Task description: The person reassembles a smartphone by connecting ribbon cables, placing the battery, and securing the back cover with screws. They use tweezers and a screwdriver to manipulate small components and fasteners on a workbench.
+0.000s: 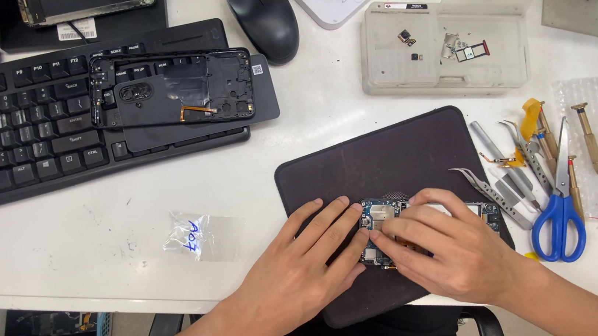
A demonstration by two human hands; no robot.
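Both hands, left hand (302,264) and right hand (448,245), are pressing spread fingertips evenly onto the circuit board (378,219) centred on the dark mat (386,151).

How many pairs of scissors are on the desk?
1: the blue-handled scissors lie right of the dark mat, among the tweezers. Others may be hidden.
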